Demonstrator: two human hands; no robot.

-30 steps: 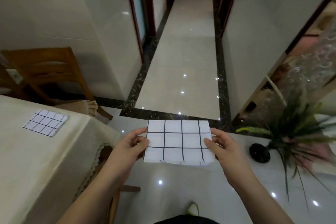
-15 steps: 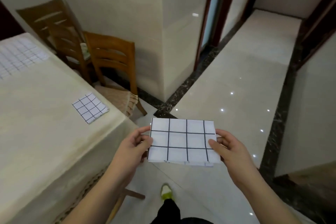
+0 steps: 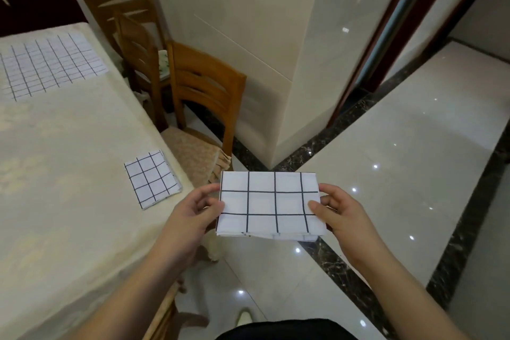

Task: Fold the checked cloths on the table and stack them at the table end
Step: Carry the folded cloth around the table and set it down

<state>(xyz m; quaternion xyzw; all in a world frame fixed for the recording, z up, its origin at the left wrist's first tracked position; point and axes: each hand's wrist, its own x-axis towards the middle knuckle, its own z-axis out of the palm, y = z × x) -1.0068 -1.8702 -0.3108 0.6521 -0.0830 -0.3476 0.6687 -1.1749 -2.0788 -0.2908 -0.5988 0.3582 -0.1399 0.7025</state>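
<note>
A folded cloth [image 3: 269,205] was held flat in the air, off the surface's [image 3: 69,188] corner and over the floor [image 3: 400,160]. The left hand [image 3: 190,218] pinched its left edge, thumb on top and fingers [image 3: 205,190] curled behind; the right hand [image 3: 339,212] gripped the right edge the same way. How many layers the cloth had was hard to tell, though several edges showed along its near side. At 9 o'clock from it, a second folded cloth [image 3: 151,178] lay near the surface's corner, well apart from a spread cloth [image 3: 49,63] at the surface's far end, at about 10 o'clock. Two chairs [image 3: 204,96] stood beside the surface at 11 o'clock.
</note>
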